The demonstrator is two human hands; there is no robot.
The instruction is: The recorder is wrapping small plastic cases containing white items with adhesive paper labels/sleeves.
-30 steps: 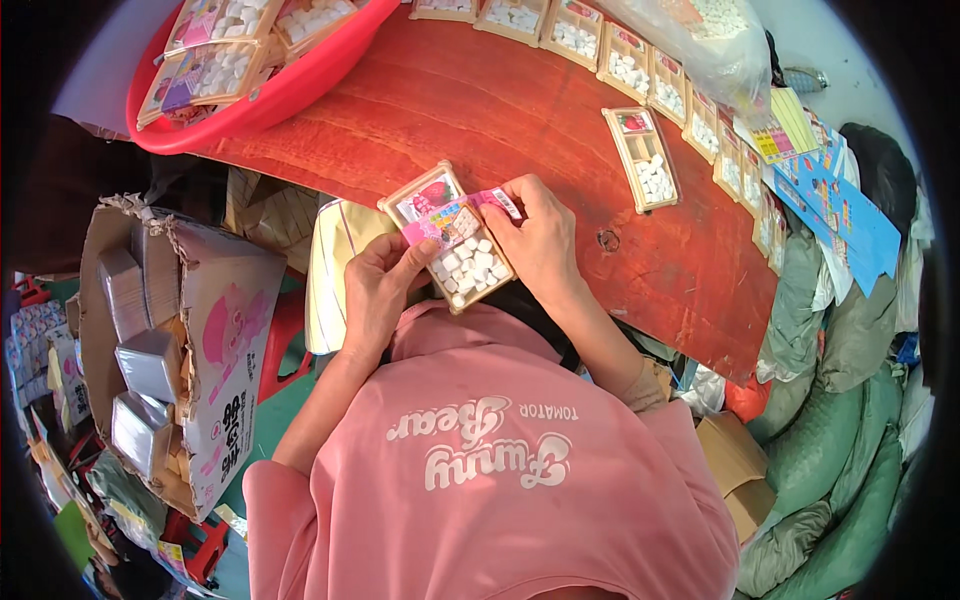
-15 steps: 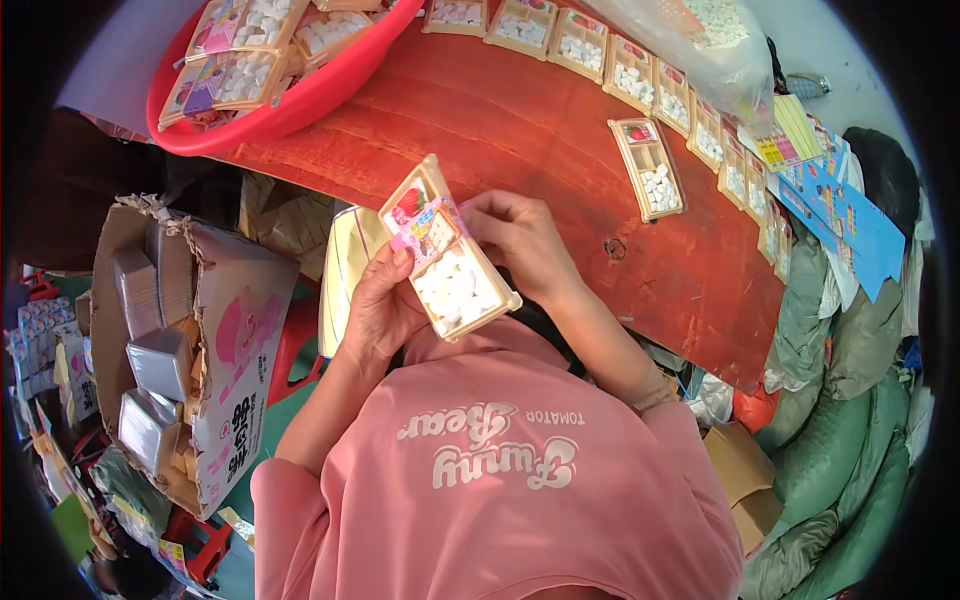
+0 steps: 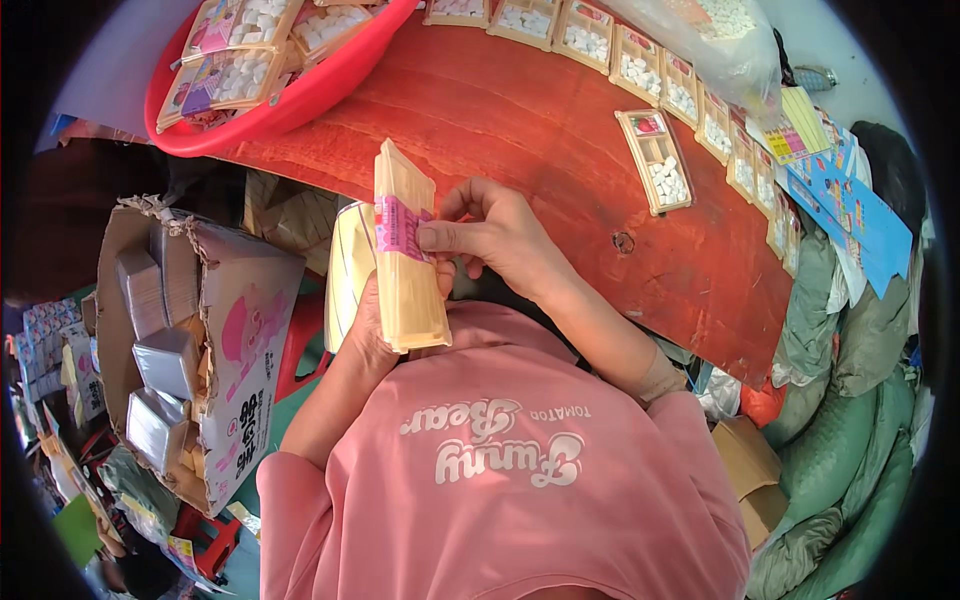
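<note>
Upright above my lap is a shallow tan plastic candy box (image 3: 412, 300), turned so that its back and side show. My left hand (image 3: 368, 318) grips it from behind, with most of the fingers hidden by the box. Around its middle runs a pink paper sleeve (image 3: 397, 228). My right hand (image 3: 500, 238) has thumb and fingers closed on the sleeve at the box's right edge. On the red-brown table, a similar box (image 3: 656, 165) lies by itself, with white pieces in one compartment and a red picture at its top.
Along the table's far edge stands a row of filled boxes (image 3: 583, 38). A red basin (image 3: 300, 112) at the far left holds sleeved boxes. A torn carton (image 3: 250, 370) with clear plastic packs is at my left. Blue printed sheets (image 3: 860, 225) lie at the right, near a clear bag (image 3: 735, 60).
The candy box has been turned over from its filled front to its plain back. My right hand has shifted from behind the box onto the sleeve at its edge.
</note>
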